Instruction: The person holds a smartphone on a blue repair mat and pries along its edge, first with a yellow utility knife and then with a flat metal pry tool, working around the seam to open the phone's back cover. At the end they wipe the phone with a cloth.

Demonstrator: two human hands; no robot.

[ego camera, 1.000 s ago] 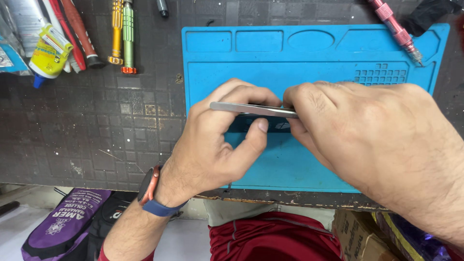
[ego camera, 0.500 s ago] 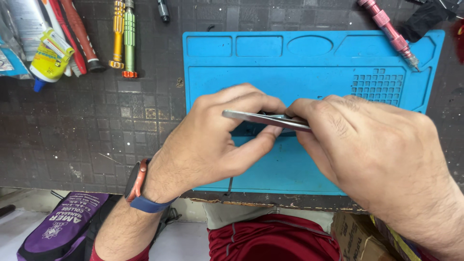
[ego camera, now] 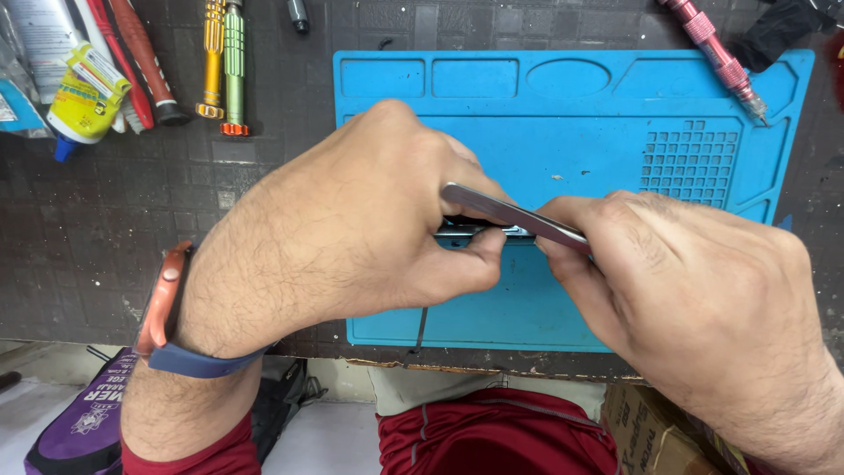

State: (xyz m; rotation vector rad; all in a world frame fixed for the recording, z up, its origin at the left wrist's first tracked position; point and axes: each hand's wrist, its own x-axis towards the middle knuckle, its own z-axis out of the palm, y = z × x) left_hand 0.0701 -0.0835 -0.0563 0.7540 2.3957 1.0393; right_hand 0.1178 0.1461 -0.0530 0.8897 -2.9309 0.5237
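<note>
Over the blue silicone work mat [ego camera: 580, 141] both my hands meet on a thin flat device seen edge-on. My left hand [ego camera: 352, 229] grips the device's lower part [ego camera: 479, 232], thumb pressed under its edge. My right hand [ego camera: 694, 299] pinches a slim grey metal panel [ego camera: 501, 211] that tilts up from the lower part, as if hinged apart from it. The rest of the device is hidden by my fingers. An orange and blue band sits on my left wrist.
A yellow screwdriver [ego camera: 211, 62] and a green screwdriver [ego camera: 234, 70] lie at the back left beside a glue bottle [ego camera: 83, 97] and red-handled tools [ego camera: 141, 62]. A pink precision driver [ego camera: 716, 57] rests on the mat's back right corner. The bench edge runs just below my hands.
Both hands have shifted right and slightly nearer with the device. The grey panel now tilts more steeply, and the left hand covers more of the lower part.
</note>
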